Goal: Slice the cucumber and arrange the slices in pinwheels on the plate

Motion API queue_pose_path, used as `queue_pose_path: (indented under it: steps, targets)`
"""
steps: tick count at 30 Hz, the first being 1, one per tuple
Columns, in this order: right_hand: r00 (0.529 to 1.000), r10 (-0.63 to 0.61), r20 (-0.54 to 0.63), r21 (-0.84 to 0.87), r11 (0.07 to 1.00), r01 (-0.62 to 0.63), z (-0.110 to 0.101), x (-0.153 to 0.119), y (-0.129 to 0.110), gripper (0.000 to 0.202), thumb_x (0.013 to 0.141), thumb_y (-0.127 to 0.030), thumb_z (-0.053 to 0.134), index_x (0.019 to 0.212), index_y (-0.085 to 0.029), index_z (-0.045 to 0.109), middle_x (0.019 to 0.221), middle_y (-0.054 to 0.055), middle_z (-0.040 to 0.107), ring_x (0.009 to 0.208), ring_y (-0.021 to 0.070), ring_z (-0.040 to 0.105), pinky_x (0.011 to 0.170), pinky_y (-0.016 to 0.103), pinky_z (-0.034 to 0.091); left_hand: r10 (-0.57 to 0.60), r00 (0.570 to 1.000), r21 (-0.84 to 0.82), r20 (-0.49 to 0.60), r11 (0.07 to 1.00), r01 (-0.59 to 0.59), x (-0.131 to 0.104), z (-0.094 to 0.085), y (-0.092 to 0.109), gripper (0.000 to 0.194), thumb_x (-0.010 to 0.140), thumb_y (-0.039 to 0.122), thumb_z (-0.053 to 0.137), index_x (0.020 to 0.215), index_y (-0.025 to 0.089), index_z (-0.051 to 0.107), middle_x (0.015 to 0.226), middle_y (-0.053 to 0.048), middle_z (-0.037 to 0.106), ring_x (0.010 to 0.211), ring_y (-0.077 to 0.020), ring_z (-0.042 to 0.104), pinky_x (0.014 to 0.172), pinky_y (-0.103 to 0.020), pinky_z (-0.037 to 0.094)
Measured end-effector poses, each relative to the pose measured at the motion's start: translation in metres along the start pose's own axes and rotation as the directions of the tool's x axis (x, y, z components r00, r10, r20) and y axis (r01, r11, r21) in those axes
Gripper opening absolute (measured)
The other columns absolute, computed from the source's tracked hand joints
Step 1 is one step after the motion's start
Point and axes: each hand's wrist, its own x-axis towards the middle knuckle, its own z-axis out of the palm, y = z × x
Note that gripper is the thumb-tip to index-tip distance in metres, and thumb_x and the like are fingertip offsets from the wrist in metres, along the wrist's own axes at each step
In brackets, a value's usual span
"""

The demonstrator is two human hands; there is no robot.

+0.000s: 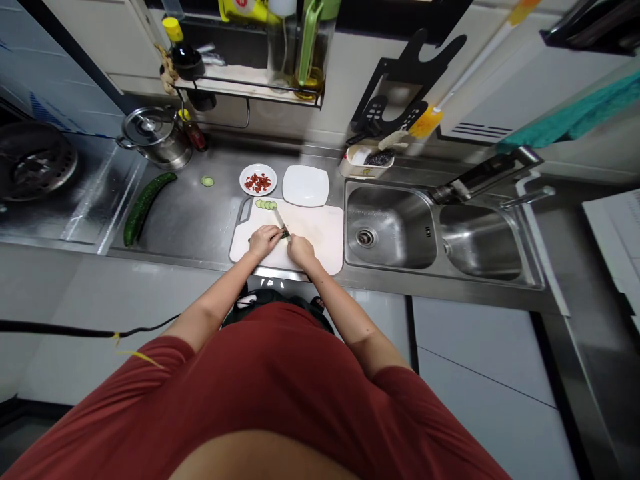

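On the white cutting board, my right hand is closed round the handle of a knife, whose blade points away from me. My left hand presses a small dark green piece of cucumber against the board, right beside the blade. Its fingers are bent together and partly cover the piece. A short row of pale green cucumber slices lies at the board's back left. Behind the board stand a white plate with chopped red pieces and a white square plate.
A whole cucumber and a single slice lie on the steel counter at left, near a lidded pot and a red bottle. The double sink adjoins the board at right. A bottle shelf hangs above.
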Motion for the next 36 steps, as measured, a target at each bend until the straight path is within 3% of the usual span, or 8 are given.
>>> queue_pose_path:
  steps: [9,28,36]
  targets:
    - [0.996,0.031,0.078,-0.006,1.000,-0.031,0.007,-0.028,0.019,0.028,0.095,-0.019,0.038,0.115,-0.014,0.058,0.107,0.015,0.067,0.100,0.0254,0.064,0.082,0.031,0.047,-0.020,1.000,0.006,-0.011,1.000,0.020,0.000,0.001,0.001,0.028,0.095,0.037,0.046,0.100,0.023,0.070,0.101,-0.006,0.070,0.096,-0.0195,0.061,0.086,-0.034,0.048]
    - [1.000,0.004,0.017,-0.004,1.000,-0.004,0.016,-0.003,0.012,0.030,0.094,-0.020,0.037,0.114,-0.014,0.059,0.108,0.015,0.067,0.100,0.0251,0.064,0.082,0.032,0.048,-0.008,1.000,0.001,-0.005,1.000,0.008,0.002,0.000,0.000,0.026,0.094,0.035,0.047,0.099,0.023,0.070,0.102,-0.006,0.070,0.098,-0.0194,0.062,0.087,-0.034,0.048]
    - [0.999,-0.009,0.031,0.008,1.000,0.009,0.010,0.002,0.006,0.030,0.092,-0.016,0.038,0.113,-0.014,0.059,0.110,0.014,0.067,0.102,0.0237,0.063,0.083,0.030,0.047,-0.017,1.000,0.009,0.007,1.000,0.017,0.001,-0.003,0.001,0.026,0.094,0.035,0.047,0.101,0.023,0.069,0.104,-0.005,0.070,0.099,-0.0194,0.061,0.088,-0.033,0.048]
